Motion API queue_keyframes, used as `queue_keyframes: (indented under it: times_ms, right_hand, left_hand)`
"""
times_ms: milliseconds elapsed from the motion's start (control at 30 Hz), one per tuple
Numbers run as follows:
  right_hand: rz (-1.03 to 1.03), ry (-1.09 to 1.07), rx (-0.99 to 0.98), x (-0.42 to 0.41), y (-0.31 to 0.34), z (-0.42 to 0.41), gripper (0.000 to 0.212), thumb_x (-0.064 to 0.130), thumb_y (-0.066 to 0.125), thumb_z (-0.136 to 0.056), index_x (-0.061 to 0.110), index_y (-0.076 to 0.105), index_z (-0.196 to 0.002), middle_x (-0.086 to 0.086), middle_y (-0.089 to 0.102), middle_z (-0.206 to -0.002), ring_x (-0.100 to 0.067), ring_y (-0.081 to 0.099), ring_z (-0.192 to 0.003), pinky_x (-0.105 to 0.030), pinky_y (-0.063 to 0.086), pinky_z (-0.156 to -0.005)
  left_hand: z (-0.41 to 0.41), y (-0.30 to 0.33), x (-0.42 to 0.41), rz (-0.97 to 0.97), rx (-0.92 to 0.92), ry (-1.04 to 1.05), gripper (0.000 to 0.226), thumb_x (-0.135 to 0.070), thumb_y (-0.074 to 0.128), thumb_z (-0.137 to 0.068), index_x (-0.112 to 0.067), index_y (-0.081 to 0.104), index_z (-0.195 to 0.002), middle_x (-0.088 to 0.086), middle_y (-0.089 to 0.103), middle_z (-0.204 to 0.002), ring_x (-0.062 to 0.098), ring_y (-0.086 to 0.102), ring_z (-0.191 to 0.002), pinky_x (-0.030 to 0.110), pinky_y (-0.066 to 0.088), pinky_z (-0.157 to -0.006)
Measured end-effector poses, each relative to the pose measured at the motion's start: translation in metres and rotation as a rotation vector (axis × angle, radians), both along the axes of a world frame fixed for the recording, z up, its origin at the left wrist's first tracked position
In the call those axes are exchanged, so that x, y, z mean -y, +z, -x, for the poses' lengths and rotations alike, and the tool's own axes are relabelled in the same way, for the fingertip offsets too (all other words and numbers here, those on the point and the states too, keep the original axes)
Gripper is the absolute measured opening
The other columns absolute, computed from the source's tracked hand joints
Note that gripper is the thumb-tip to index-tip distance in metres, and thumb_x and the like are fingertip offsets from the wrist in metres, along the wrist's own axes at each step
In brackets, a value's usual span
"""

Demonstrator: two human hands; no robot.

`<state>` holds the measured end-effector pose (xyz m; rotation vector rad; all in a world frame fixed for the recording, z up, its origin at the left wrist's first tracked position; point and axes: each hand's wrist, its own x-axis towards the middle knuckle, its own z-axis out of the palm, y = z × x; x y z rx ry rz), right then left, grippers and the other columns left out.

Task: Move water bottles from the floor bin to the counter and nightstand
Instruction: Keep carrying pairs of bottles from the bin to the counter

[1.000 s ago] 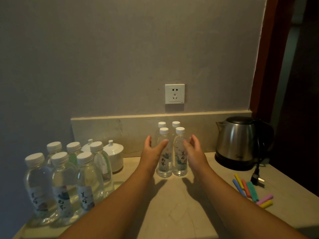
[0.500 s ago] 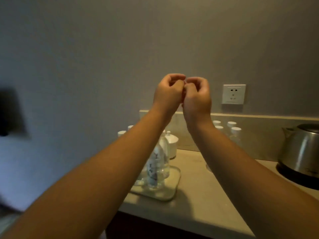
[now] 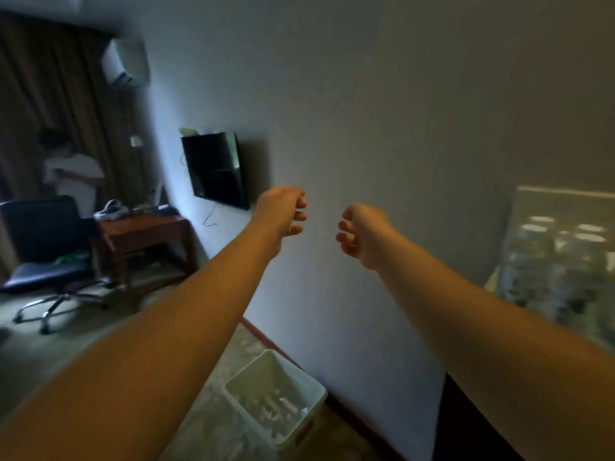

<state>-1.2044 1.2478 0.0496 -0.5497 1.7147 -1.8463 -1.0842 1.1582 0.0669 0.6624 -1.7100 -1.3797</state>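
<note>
Since half a second ago the view has swung left off the counter, and the two fists that were pressed together up by the wall socket have come apart. Now the left hand (image 3: 283,211) and right hand (image 3: 361,236) both hang out in front, fingers loosely curled, holding nothing.

Progress-wise I'd say a good chunk is done: a blurry cluster of water bottles (image 3: 559,261) sits on the counter (image 3: 492,284) at the right edge, clear plastic with white caps, all smeared by the motion. Down on the carpet, right against the wall, is the floor bin (image 3: 312,392), a pale boxy plastic tub with thin walls. Something whitish is lying in it, probably more bottles, but it's too blurred to count. So more trips are likely left, and I can't spot a nightstand at all.

Rest of the room: wall-mounted TV (image 3: 216,169), wooden desk (image 3: 143,227), dark padded swivel chair (image 3: 43,247), someone standing by the curtains (image 3: 71,174)
</note>
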Motion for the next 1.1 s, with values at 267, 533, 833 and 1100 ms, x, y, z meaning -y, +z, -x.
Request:
queue_keyframes:
  times_ms: [267,533,833,1100]
  right_hand:
    - [-0.188,0.039,0.092,0.145,-0.102,-0.063,0.013,0.013,0.047,-0.1,0.005,0.057,-0.106,-0.009,0.058,-0.092,-0.02,0.054,-0.071,-0.028,0.047,-0.057]
    - [-0.311,0.003,0.095,0.262,-0.166,-0.041,0.017,0.021,0.05,-0.102,0.007,0.059,-0.101,-0.01,0.061,-0.096,-0.021,0.059,-0.079,-0.027,0.05,-0.06]
    - [-0.397,-0.014,0.115,0.412,-0.227,0.047,0.02,0.027,0.051,-0.102,0.013,0.056,-0.088,-0.009,0.062,-0.091,-0.022,0.06,-0.079,-0.027,0.048,-0.057]
    - [-0.465,-0.027,0.16,0.519,-0.271,0.105,0.019,0.025,0.051,-0.1,0.012,0.058,-0.087,-0.008,0.063,-0.089,-0.022,0.061,-0.079,-0.029,0.05,-0.061]
  left_hand:
    - [-0.079,-0.099,0.138,-0.233,0.143,0.099,0.013,-0.023,0.057,-0.098,-0.016,0.066,-0.092,0.003,0.064,-0.085,0.019,0.064,-0.078,0.031,0.054,-0.065]
    - [-0.044,-0.175,0.23,-0.399,0.203,0.104,0.013,-0.02,0.056,-0.1,-0.011,0.064,-0.098,0.009,0.063,-0.091,0.023,0.062,-0.084,0.036,0.053,-0.072]
    - [0.044,-0.214,0.358,-0.494,0.244,0.115,0.028,-0.022,0.057,-0.101,-0.004,0.064,-0.122,0.012,0.064,-0.107,0.031,0.066,-0.105,0.047,0.055,-0.102]
    - [0.112,-0.258,0.473,-0.614,0.253,0.078,0.027,-0.018,0.059,-0.1,-0.005,0.065,-0.123,0.012,0.066,-0.106,0.026,0.066,-0.098,0.043,0.057,-0.097]
